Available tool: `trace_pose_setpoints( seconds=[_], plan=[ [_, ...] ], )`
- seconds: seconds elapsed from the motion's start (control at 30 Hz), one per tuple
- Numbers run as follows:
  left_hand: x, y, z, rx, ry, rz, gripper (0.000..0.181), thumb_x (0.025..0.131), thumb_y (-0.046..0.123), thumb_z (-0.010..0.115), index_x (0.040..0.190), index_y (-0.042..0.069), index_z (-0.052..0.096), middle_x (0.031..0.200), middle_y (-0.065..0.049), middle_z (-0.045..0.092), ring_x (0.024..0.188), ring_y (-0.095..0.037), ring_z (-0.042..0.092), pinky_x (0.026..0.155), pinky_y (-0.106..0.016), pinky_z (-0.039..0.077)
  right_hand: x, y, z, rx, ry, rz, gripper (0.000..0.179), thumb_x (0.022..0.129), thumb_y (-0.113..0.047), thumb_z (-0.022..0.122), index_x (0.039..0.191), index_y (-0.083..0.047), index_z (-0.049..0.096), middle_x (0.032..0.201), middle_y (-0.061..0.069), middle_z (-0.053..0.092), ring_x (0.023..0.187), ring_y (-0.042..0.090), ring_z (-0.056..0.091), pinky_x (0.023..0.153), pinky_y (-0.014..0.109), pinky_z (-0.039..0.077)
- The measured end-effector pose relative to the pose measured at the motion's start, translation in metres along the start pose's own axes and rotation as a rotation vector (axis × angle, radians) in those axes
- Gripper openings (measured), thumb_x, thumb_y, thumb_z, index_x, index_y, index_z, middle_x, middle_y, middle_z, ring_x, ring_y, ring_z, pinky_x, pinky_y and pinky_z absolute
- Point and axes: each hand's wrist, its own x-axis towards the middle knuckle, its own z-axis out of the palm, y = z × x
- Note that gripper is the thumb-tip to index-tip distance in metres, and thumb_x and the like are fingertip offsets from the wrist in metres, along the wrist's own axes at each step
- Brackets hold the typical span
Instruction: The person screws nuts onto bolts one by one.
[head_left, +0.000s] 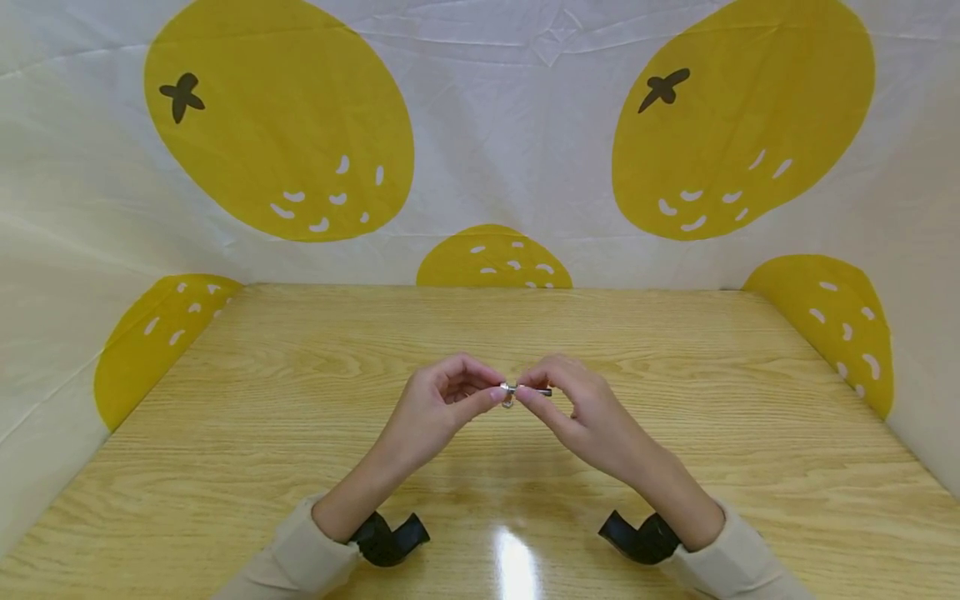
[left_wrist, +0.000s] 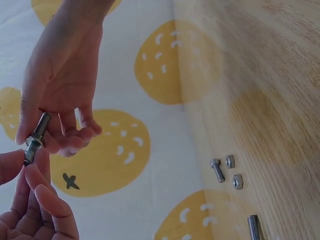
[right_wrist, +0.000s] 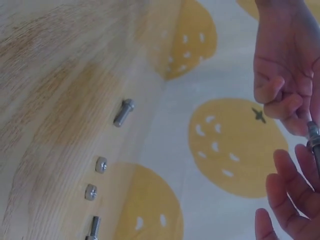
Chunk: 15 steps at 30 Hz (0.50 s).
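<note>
Both hands meet over the middle of the table, around one small metal bolt (head_left: 546, 392). My left hand (head_left: 437, 404) pinches one end of it between thumb and fingertips. The thumb and forefinger of my right hand (head_left: 587, 412) pinch it from the other side, and its dark end sticks out past them. In the left wrist view, a wider metal ring (left_wrist: 33, 140) shows partway along the bolt's shank; fingertips partly hide the rest. Lying on the table are a headed bolt (left_wrist: 218, 170), two hex nuts (left_wrist: 237, 181) and another threaded bolt (left_wrist: 254, 227).
A wood-grain table (head_left: 300, 333) spreads under the hands. White cloth with yellow fruit prints (head_left: 517, 125) walls off its back and sides. Black wrist straps (head_left: 386, 540) sit at both cuffs, low over the table.
</note>
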Motion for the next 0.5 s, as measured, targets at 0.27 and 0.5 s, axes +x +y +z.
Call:
trace_pose_setpoints(
  seconds=[0.27, 0.5],
  plan=[
    [-0.0001, 0.0003, 0.0004, -0.003, -0.005, 0.014, 0.017, 0.087, 0.016, 0.066, 0.099, 0.005, 0.064, 0.093, -0.01, 0.067, 0.078, -0.017, 0.062, 0.067, -0.024, 0.051, -0.0005, -0.0041, -0.0032, -0.013, -0.022, 0.115, 0.021, 0.09, -0.021, 0.062, 0.11, -0.013, 0.06, 0.096, -0.007, 0.06, 0.09, 0.006, 0.054, 0.077, 0.028, 0.047],
    [-0.0001, 0.0014, 0.0, 0.001, 0.002, 0.013, 0.017, 0.087, 0.015, 0.066, 0.099, 0.004, 0.064, 0.093, -0.01, 0.067, 0.077, -0.017, 0.062, 0.066, -0.023, 0.05, 0.0002, -0.0022, -0.0017, 0.004, 0.013, -0.015, 0.031, 0.082, -0.008, 0.07, 0.108, -0.009, 0.054, 0.1, -0.004, 0.061, 0.092, 0.009, 0.056, 0.081, 0.026, 0.048]
  ],
)
